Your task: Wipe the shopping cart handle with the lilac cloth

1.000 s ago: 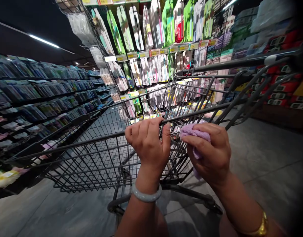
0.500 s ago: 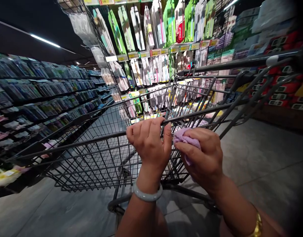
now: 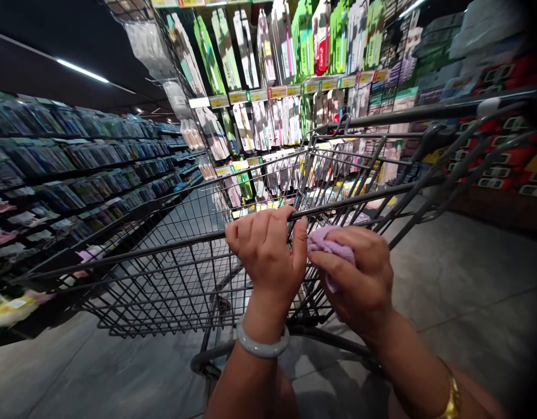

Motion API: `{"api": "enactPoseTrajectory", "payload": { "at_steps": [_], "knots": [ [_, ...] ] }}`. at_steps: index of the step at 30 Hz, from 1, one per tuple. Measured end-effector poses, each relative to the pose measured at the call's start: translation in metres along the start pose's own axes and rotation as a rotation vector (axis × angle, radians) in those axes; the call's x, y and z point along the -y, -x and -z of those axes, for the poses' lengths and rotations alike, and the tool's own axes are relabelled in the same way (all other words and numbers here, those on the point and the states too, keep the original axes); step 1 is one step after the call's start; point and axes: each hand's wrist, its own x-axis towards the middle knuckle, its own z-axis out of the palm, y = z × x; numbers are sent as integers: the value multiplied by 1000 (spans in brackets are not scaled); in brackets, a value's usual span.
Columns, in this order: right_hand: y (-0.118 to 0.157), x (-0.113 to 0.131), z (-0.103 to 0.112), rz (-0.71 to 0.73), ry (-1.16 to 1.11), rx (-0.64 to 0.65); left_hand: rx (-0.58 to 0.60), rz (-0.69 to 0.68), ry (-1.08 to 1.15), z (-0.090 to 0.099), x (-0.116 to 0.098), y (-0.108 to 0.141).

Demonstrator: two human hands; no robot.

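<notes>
A dark wire shopping cart point(image 3: 163, 253) stands sideways in front of me. My left hand point(image 3: 268, 247) is closed over the cart's side rail, knuckles up and thumb on the near side. Just to its right, my right hand point(image 3: 360, 273) grips a crumpled purple cloth point(image 3: 334, 247) between thumb and fingers. The cloth is held against the wire side below the rail; the hand hides part of it. A pale bangle point(image 3: 262, 343) circles my left wrist, and a gold band point(image 3: 452, 396) my right.
Beyond the cart rises a rack of hanging toothbrush-like packs point(image 3: 303, 46) with price labels. Long stocked shelves point(image 3: 76, 154) line the left. Stacked red packages point(image 3: 500, 151) stand at the right. The cart's push handle point(image 3: 426, 110) extends to the upper right over a grey floor.
Almost nothing differs. My right hand has shifted very slightly at the rail with the cloth; my left hand keeps its hold.
</notes>
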Motion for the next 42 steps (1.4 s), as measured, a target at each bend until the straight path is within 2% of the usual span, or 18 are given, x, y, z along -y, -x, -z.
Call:
{"api": "enactPoseTrajectory", "payload": {
  "at_steps": [3,10,15,19,22,25,29,35,42],
  "knots": [
    [1,-2,-3,14,2,-10,9,-9,5,0,1,0],
    [-2,-29,10,-41,116,-88,38,-26,4,2,0,-1],
    [-1,-18,5,-75,112,-98,98,-8,23,4,-4,0],
    [1,-7,-4,-21,55,-53,106,-8,25,5,-3,1],
    [0,-9,-3,-1,65,-53,85,-47,29,6,2,0],
    [-2,-15,2,-45,81,-55,89,-94,53,10,9,-2],
    [-4,-17,5,-68,71,-61,87,-63,89,15,12,-3],
    [-3,-19,7,-60,74,-33,-31,126,-120,18,23,-4],
    [-4,-17,5,-108,69,-48,72,83,-232,25,33,-12]
  ]
}}
